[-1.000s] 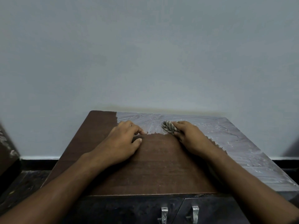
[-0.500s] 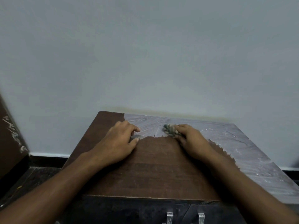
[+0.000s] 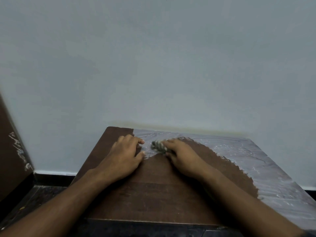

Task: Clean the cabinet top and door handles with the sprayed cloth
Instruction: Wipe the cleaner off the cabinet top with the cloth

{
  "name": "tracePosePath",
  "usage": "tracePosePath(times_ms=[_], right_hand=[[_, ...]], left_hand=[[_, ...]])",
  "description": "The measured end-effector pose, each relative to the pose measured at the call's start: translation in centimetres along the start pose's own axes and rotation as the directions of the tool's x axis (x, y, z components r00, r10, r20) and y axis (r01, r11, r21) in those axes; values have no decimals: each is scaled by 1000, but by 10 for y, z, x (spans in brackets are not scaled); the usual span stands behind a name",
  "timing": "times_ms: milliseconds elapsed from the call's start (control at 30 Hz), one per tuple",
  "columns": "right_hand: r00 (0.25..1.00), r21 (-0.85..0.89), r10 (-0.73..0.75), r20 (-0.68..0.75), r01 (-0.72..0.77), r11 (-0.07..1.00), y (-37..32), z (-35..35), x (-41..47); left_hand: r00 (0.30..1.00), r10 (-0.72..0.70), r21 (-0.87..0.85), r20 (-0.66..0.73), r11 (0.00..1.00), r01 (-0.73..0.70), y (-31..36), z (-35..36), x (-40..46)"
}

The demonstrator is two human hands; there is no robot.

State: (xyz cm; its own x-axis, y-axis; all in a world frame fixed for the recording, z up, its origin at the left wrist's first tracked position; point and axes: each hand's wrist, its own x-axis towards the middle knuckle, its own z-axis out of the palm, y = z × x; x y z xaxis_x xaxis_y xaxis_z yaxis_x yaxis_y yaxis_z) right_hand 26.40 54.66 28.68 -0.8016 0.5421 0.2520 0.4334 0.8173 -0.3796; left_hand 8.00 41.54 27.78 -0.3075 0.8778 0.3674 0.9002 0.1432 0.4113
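No writing or label is legible on any surface. The right hand (image 3: 183, 159) grips a bunched, pale-and-dark patterned cloth (image 3: 158, 147) under curled fingers, pressing it onto the cabinet top (image 3: 153, 194) near the rear centre. The cloth's long axis runs from the fingers toward the rear left. The left hand (image 3: 124, 159) rests flat just beside it, fingers relaxed, holding nothing. A whitish film (image 3: 265, 168) covers the rear and right of the top; the near-left area shows bare brown wood.
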Motion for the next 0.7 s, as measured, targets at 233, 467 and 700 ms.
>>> tracePosePath(times_ms=[233,467,700], right_hand=[[999,-80,39,8,-38,996,32,-24,-1],[999,-69,-3,38,6,998,10,-8,1],[996,-125,87,9,-85,989,50,-27,14]], left_hand=[[1000,2,18,0,1000,-2,-11,-6,-5],[1000,13,-2,-2,1000,-13,-9,-5,-1],[998,59,-37,-5,998,-59,-6,0,5]])
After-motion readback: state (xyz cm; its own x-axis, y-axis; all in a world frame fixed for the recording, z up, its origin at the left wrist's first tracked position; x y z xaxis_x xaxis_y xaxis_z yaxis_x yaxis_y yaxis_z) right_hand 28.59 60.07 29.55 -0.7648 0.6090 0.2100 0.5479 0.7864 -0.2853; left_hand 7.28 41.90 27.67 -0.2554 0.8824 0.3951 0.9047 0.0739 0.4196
